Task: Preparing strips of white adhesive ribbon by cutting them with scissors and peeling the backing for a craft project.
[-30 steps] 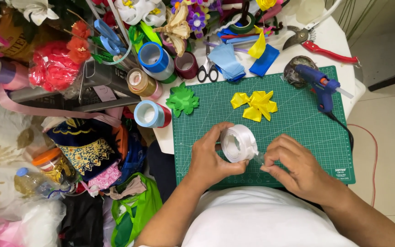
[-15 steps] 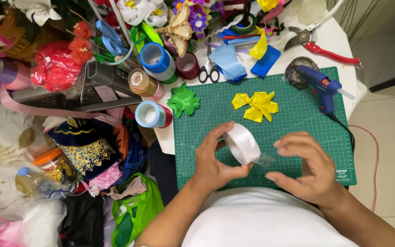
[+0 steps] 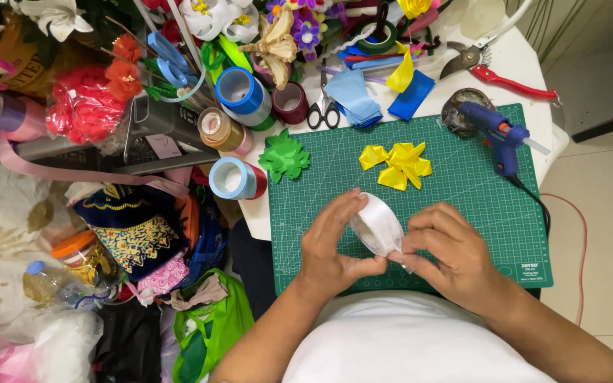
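Note:
My left hand (image 3: 333, 245) grips a roll of white satin ribbon (image 3: 377, 225) just above the green cutting mat (image 3: 462, 206), thumb and fingers around its rim. My right hand (image 3: 447, 255) pinches the roll's loose end at the lower right of the roll. Yellow folded ribbon petals (image 3: 397, 164) lie on the mat beyond the roll, and a green ribbon flower (image 3: 284, 156) sits on the mat's far left corner.
A blue glue gun (image 3: 496, 132) rests at the mat's far right, its cord trailing off the table. Scissors (image 3: 322, 106), red-handled pruners (image 3: 494, 69), several ribbon rolls (image 3: 239, 92) and artificial flowers crowd the back. Bags and a bottle (image 3: 47, 282) lie on the floor at left.
My right hand let go of the ribbon end and opened half a second ago; now it has closed on the loose end again. The roll tilted slightly in my left hand.

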